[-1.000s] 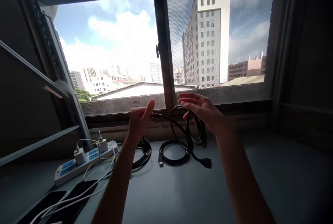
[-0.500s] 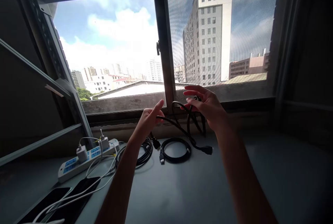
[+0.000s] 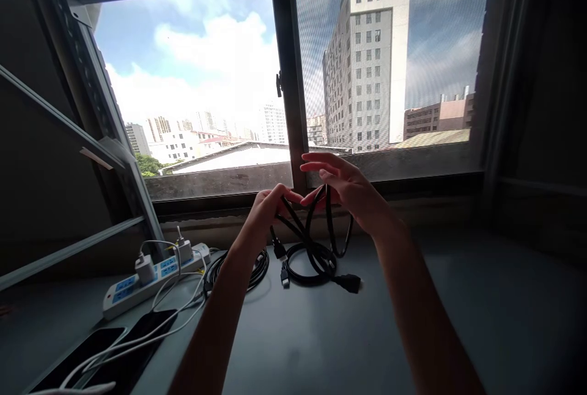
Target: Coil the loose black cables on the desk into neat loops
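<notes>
Daylight from the window [image 3: 287,46] falls across the grey bench [image 3: 321,334] in front of you, where a power strip [image 3: 158,274] and two dark flat devices [image 3: 87,346] lie to the left. Two coils lie on the bench in neat rounds: the left coil [image 3: 263,271], partly hidden by your forearm, and the middle coil [image 3: 305,280], with its pale-tipped plug [image 3: 285,277] at the near left edge. Those two look finished.

Your black cable [image 3: 329,217] is less far along. It is up between your hands, above and in front of the middle coil, in wide, uneven loops that cross one another. Your left hand [image 3: 274,204] has its thumb and fingers closed on the strands; your right hand [image 3: 351,190] appears to hold a loop between thumb and lower fingers, while its upper fingers stretch out unclosed. One connector [image 3: 279,250] dangles below your left hand, and another end [image 3: 348,283] sticks out to the right. You have perhaps half the gathering done, I'd judge: both ends are loose, and no tie shows around the loops.
</notes>
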The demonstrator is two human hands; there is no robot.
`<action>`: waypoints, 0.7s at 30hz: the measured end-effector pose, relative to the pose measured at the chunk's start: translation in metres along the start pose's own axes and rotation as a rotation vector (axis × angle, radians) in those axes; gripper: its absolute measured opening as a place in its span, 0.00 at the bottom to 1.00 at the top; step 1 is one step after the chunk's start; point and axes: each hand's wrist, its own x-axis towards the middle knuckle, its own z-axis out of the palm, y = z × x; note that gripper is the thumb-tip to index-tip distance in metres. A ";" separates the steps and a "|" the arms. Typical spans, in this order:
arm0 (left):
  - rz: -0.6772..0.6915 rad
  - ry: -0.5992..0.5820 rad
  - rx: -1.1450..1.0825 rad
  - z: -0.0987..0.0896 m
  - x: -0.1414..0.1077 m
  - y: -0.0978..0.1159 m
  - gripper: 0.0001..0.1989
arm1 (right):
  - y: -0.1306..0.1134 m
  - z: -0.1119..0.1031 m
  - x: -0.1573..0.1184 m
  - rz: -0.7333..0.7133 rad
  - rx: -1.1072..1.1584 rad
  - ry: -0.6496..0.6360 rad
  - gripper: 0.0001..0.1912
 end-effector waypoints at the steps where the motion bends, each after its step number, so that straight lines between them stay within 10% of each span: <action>1: 0.011 0.010 0.026 -0.002 -0.001 0.002 0.14 | 0.001 -0.003 -0.001 0.007 0.003 -0.004 0.15; 8: 0.005 -0.034 0.017 0.004 -0.008 0.006 0.17 | 0.004 -0.015 -0.006 -0.041 0.250 -0.494 0.20; 21: -0.049 -0.220 -0.288 0.028 -0.008 -0.007 0.09 | 0.001 -0.004 -0.007 0.079 0.166 -0.560 0.23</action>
